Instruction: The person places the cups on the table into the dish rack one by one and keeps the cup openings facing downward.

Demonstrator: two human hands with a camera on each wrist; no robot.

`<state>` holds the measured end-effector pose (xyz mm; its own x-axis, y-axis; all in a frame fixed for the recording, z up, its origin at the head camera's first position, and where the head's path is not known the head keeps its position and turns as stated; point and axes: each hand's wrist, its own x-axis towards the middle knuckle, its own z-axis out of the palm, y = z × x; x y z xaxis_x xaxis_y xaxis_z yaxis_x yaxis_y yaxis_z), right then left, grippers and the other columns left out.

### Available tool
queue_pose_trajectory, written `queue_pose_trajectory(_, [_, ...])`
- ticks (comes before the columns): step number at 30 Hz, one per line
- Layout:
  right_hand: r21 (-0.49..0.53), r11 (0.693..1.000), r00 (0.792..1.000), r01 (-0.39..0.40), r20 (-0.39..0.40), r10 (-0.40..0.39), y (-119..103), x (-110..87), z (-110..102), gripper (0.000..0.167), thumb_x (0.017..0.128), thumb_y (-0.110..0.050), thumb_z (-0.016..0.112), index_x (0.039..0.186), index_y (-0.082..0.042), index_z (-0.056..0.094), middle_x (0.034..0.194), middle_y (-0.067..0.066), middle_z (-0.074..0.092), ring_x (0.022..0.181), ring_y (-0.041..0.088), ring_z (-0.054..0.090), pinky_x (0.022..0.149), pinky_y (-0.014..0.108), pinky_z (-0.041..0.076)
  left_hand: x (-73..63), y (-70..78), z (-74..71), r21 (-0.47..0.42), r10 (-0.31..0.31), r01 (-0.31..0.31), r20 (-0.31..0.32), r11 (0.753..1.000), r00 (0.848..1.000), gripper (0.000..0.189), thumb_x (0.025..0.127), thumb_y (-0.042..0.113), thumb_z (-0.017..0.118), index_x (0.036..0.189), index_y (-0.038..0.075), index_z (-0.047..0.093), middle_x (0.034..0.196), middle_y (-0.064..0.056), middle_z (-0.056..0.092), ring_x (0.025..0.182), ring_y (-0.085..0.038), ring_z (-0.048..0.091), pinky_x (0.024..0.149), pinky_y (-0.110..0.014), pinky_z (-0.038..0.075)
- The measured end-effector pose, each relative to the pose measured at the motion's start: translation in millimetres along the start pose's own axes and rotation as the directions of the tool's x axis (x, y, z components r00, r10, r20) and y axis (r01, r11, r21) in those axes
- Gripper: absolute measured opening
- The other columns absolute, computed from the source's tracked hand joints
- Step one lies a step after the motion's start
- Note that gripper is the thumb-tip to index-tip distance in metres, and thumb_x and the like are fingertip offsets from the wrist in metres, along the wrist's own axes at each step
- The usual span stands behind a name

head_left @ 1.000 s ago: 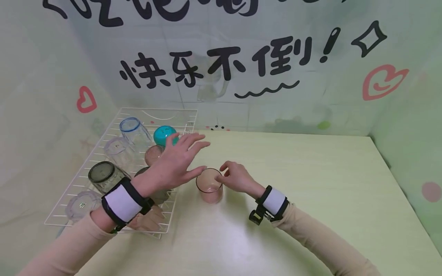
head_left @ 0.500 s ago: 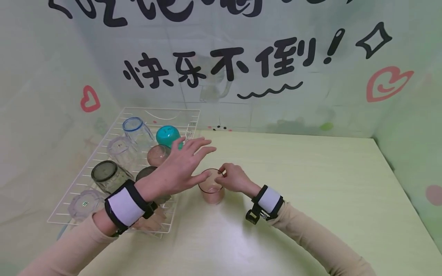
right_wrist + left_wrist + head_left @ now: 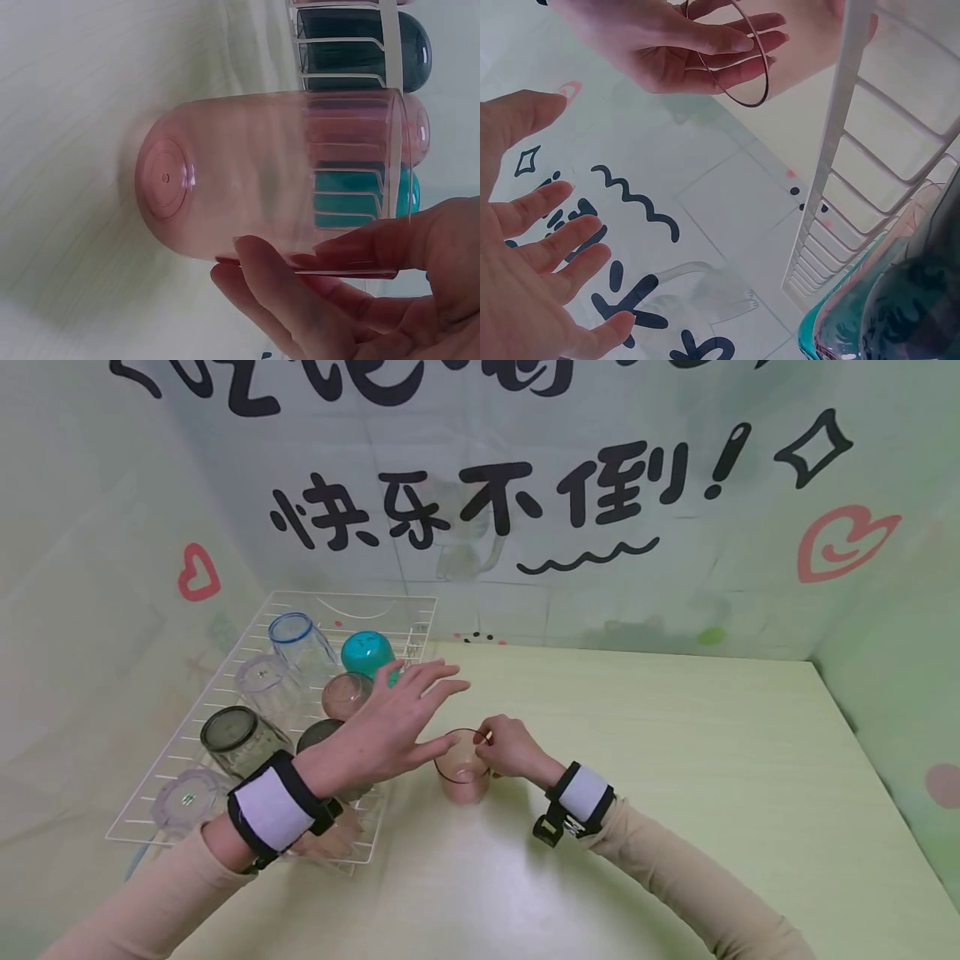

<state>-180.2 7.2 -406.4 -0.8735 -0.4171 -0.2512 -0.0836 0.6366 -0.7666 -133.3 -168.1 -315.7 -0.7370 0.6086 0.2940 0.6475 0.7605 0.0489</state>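
A pinkish transparent cup (image 3: 463,789) stands upright, mouth up, on the table beside the wire rack. My right hand (image 3: 517,752) pinches its wall near the rim; in the right wrist view the thumb lies inside the cup (image 3: 225,180) and the fingers (image 3: 277,292) outside. My left hand (image 3: 382,722) hovers palm down by the rack's right side with fingers spread, holding nothing. Its thumb tip is close to the cup's rim in the head view; whether they touch I cannot tell. The left wrist view shows the spread left fingers (image 3: 562,240) apart from the cup.
At left, the white wire rack (image 3: 390,596) bears several upturned cups: a teal one (image 3: 367,652), a blue-rimmed clear one (image 3: 303,647), a dark one (image 3: 240,743) and a pink one (image 3: 347,693). A printed curtain (image 3: 600,593) hangs behind the table (image 3: 675,760).
The left hand has come slightly right, its thumb nearer the cup. The right hand's fingertips now close on the cup's wall at the rim. The head view has shifted a little.
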Motion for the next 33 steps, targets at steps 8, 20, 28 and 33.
queue_pose_trajectory(8, [0.022, 1.000, 1.000, -0.017, -0.004, 0.017, 5, -2.9, -1, 0.015, 0.087, 0.004, 0.052, 0.098, 0.006, 0.062, 0.076, 0.012, 0.059, 0.052, 0.014, 0.057, 0.047, 0.022, 0.048, -2.1, -0.1, 0.9, -0.011, 0.009, -0.009, -0.002, 1.000, 1.000, 0.056, 0.082, 0.032, 0.073, 0.128, 0.007, 0.053, 0.135, -0.013, 0.049, 0.129, -0.030, 0.042, 0.102, -0.061, 0.028])
queue_pose_trajectory(20, [0.068, 0.994, 0.996, 0.083, -0.020, -0.081, 24, -10.0, -6, 0.015, 0.086, 0.006, 0.054, 0.097, 0.008, 0.064, 0.089, 0.020, 0.067, 0.076, 0.032, 0.064, 0.053, 0.026, 0.053, -5.1, -0.2, -0.1, -0.071, -0.009, 0.015, 0.089, 0.997, 0.996, 0.060, 0.083, 0.033, 0.072, 0.132, 0.006, 0.050, 0.136, -0.014, 0.049, 0.128, -0.031, 0.042, 0.103, -0.056, 0.031])
queue_pose_trajectory(28, [0.158, 0.979, 0.991, 0.131, -0.052, -0.124, 30, -16.3, -20, 0.019, 0.090, 0.005, 0.048, 0.101, 0.010, 0.063, 0.092, 0.024, 0.069, 0.085, 0.033, 0.068, 0.060, 0.028, 0.056, -7.3, -1.1, -0.2, -0.101, -0.028, 0.042, 0.136, 0.994, 0.990, 0.066, 0.083, 0.037, 0.072, 0.135, 0.006, 0.046, 0.138, -0.014, 0.048, 0.130, -0.031, 0.041, 0.104, -0.056, 0.031])
queue_pose_trajectory(33, [0.273, 0.955, 0.993, 0.114, -0.035, -0.109, 30, -19.3, -30, 0.020, 0.094, 0.004, 0.047, 0.108, 0.009, 0.059, 0.101, 0.024, 0.067, 0.091, 0.032, 0.068, 0.067, 0.034, 0.058, -8.1, -1.7, -2.1, -0.120, -0.041, 0.057, 0.130, 0.991, 0.991, 0.070, 0.081, 0.038, 0.073, 0.137, 0.006, 0.045, 0.140, -0.014, 0.046, 0.131, -0.031, 0.040, 0.104, -0.056, 0.030])
